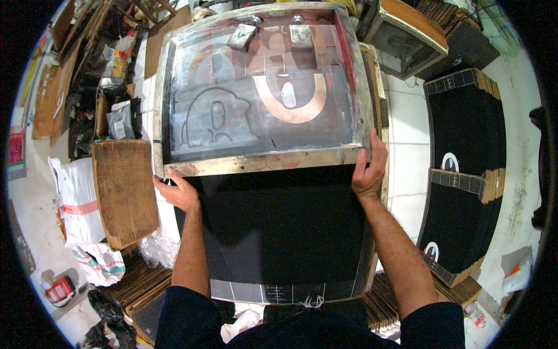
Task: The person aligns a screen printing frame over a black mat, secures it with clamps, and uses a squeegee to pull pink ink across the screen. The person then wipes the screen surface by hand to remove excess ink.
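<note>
A wooden-framed printing screen [267,161] rests in both my hands at its near corners. Its mesh [224,134] carries a curved cartoon-like outline and a pale U-shaped patch, and two metal clamps [301,38] sit at its far end. My left hand [181,191] is closed on the near left corner, thumb on top. My right hand [370,168] grips the near right corner, with fingers along the side rail. Below and nearer to me lies a board covered in black fabric [285,232], its near edge marked with white lines. The screen hides the board's far part.
At the right, boards with black fabric [465,128] bear small white-and-blue prints. A mesh-fronted box [401,43] stands at the far right. To the left are a brown wooden board [125,192], a white sack [78,200] and cluttered shelves. Stacked boards [145,291] lie low on the left.
</note>
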`<state>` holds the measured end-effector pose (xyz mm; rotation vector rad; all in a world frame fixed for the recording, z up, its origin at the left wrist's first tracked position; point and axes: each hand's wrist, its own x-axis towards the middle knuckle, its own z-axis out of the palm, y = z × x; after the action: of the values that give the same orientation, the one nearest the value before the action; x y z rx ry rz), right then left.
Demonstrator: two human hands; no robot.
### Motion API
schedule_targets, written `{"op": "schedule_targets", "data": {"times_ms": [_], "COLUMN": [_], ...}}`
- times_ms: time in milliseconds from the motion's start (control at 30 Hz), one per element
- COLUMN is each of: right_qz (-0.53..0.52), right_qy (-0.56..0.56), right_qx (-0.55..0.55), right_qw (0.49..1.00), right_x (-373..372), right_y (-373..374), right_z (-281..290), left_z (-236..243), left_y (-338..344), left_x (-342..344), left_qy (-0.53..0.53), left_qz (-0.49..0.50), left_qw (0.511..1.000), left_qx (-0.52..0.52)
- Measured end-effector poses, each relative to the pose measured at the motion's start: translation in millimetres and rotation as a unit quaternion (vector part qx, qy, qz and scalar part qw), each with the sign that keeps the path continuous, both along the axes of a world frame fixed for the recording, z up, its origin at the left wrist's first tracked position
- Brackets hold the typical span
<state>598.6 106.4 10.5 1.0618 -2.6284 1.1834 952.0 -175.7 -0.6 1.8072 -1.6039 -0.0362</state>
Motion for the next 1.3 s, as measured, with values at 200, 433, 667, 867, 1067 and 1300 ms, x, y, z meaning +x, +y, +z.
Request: {"op": "schedule_targets", "data": {"times_ms": [200,433,667,867,1067,1300], "right_qz": [0.005,0.002,0.000,-0.009,-0.016,-0.014], "right_qy": [0.000,0.014,0.011,0.006,0.007,-0.009], "right_qx": [-0.009,-0.009,-0.009,-0.009,-0.002,-0.008], "right_qw": [1.000,1.000,1.000,1.000,1.000,1.000], "right_x": [-0.7,-0.5,-0.2,0.8,0.2,-0.1], "right_y": [-1.2,-1.9,-2.1,-2.3,-2.3,-1.9], "right_z": [-0.3,-1.1,-1.5,-1.7,-2.0,-1.3], "left_z": [-1.7,-0.8,2.6,3.0,0.6,0.6], "left_y": [-0.7,-0.5,2.1,1.6,0.2,-1.2], "left_x": [0.8,-1.0,-4.9,-6.0,-4.2,-3.8], "left_qy": [-0.001,-0.006,0.001,-0.014,-0.019,-0.028], "left_qz": [0.005,0.015,0.025,0.016,0.014,-0.002], "left_qw": [1.000,1.000,0.999,1.000,1.000,1.000], "left_qx": [-0.003,0.006,0.025,0.007,0.004,-0.002]}}
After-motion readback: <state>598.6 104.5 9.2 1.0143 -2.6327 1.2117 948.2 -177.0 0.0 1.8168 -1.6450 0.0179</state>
